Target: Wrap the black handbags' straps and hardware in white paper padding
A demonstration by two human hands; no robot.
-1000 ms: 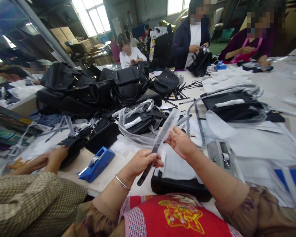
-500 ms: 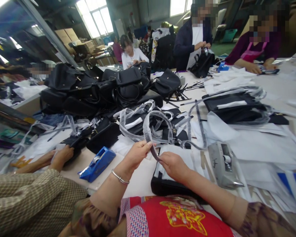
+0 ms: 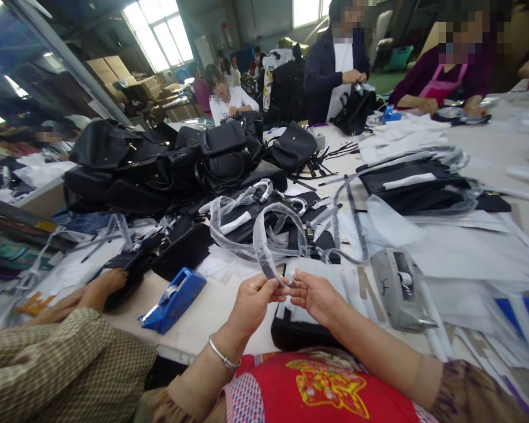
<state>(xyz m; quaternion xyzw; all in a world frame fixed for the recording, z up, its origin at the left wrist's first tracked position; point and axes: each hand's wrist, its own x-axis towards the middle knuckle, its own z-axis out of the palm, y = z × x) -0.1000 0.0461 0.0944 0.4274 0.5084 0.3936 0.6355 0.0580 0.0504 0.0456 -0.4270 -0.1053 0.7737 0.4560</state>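
Bag pile [image 3: 145, 167] back left on table [image 3: 194, 320]. Strap [image 3: 261, 245] in left hand [image 3: 253, 299]. Tape dispenser [image 3: 176, 299] left of that hand, second dispenser [image 3: 392, 296] right of right hand [image 3: 318, 294]. Front bag [image 3: 293, 333] between dispensers, sheet [image 3: 342, 283] on it. Bag stack [image 3: 427, 198] behind second dispenser.

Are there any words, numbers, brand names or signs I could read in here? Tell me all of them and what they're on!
None reads clearly.
White shirt at the back: dark letters, too small and blurred to read.
Gray tape dispenser: a dark mark on its side, too unclear to read.
Red apron: a yellow-edged design; I can't tell if it is writing.
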